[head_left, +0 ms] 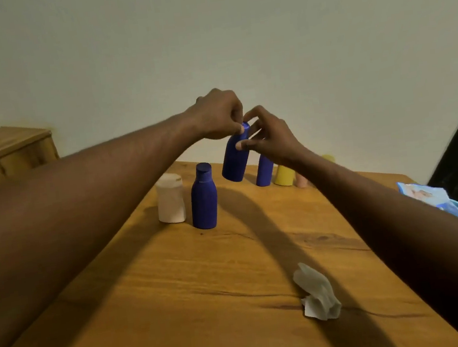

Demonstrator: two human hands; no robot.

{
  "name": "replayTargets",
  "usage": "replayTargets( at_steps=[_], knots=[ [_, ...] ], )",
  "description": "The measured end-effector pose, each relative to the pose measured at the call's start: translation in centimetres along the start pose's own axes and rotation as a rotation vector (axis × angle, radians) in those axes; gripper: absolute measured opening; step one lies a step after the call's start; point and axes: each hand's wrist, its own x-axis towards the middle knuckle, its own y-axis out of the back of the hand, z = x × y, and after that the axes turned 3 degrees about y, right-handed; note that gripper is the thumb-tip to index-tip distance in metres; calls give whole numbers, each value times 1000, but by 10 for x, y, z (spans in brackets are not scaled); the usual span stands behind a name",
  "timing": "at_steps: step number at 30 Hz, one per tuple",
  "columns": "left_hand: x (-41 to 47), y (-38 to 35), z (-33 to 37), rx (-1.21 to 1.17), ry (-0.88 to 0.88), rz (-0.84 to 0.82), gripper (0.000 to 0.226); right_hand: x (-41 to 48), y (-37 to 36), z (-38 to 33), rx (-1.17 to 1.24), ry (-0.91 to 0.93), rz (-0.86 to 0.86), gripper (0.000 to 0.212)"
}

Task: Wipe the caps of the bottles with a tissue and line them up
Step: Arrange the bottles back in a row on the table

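A: Hands?
B: Left hand (219,114) pinches the cap (245,128) of the lifted blue bottle (233,161); right hand (269,137) grips its body. It's tilted, off the table (178,293).
A: Around it?
B: Left of it a second blue bottle (204,202), then a white bottle (170,200). Right of it a third blue bottle (264,172), a yellow bottle (283,175) and a pink bottle (302,180) — the right arm partly hides them. Crumpled tissue (317,294) lies well in front of it, untouched.

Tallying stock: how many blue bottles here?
3. A standing blue bottle beside the white bottle; a lifted blue bottle held by left hand and right hand; a third blue bottle by the yellow bottle. More may be hidden.
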Motion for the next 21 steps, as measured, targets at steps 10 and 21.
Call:
replayTargets(
  at_steps=[10, 21],
  knots=[
    [60, -35, -36, -39, 47, -82, 19, 79, -2, 39, -211, -68, -263, 59],
    [85, -68, -58, 48, -2, -221, 28, 99, -26, 73, -472, -26, -379, 59]
  ],
)
